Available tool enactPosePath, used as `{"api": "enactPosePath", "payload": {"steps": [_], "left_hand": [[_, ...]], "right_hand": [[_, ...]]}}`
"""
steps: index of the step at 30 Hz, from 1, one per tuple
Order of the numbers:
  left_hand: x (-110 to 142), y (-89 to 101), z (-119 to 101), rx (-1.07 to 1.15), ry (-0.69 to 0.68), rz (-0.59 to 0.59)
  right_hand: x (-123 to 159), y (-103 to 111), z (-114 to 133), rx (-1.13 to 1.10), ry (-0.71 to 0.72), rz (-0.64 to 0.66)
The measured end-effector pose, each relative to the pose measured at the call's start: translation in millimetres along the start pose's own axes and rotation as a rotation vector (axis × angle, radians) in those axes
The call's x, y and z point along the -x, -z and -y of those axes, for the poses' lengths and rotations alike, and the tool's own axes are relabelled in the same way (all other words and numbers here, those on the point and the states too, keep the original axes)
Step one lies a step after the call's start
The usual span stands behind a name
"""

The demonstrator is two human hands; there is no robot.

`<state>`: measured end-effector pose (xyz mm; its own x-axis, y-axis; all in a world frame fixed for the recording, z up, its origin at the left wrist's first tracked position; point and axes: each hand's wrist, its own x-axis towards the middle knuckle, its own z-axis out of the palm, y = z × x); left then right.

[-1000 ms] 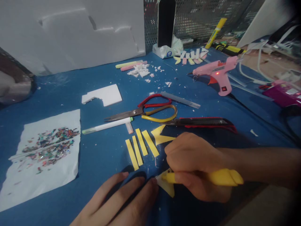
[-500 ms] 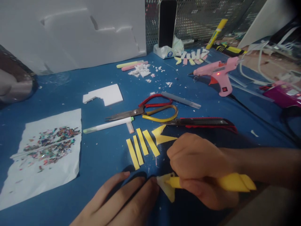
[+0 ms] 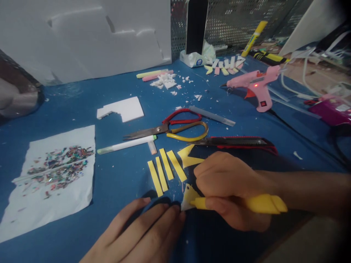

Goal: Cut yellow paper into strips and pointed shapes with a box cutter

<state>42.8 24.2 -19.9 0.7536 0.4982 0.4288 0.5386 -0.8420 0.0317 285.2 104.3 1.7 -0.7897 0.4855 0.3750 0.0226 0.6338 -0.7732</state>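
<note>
A yellow marker [image 3: 263,204] is gripped in my right hand [image 3: 230,188], its tip touching a small, partly yellow foam piece [image 3: 189,196] with a dark dot near its top. My left hand [image 3: 148,230] lies on the table with fingers stretched out, the fingertips against the left edge of that piece. Just beyond my hands lie several yellow strips [image 3: 166,164] and a yellow pointed cutout [image 3: 188,156], partly covered by my right hand.
Scissors [image 3: 161,129], a white marker [image 3: 126,145] and a red cutter knife [image 3: 238,141] lie ahead. A pink glue gun [image 3: 255,86] with a lit red light stands at right. Colourful flakes cover a paper sheet [image 3: 82,197]. A phone [image 3: 196,27] stands behind.
The foam piece has turned, its dotted corner now pointing away from me. My right hand and the yellow marker have shifted slightly left and away from me.
</note>
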Motion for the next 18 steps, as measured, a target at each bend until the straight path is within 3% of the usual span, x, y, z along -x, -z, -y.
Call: {"api": "enactPosePath", "payload": {"steps": [18], "left_hand": [[0.6, -5.4, -0.7, -0.014, 0.029, -0.029]], "right_hand": [[-2.2, 1.9, 2.6, -0.015, -0.036, 0.025]]}}
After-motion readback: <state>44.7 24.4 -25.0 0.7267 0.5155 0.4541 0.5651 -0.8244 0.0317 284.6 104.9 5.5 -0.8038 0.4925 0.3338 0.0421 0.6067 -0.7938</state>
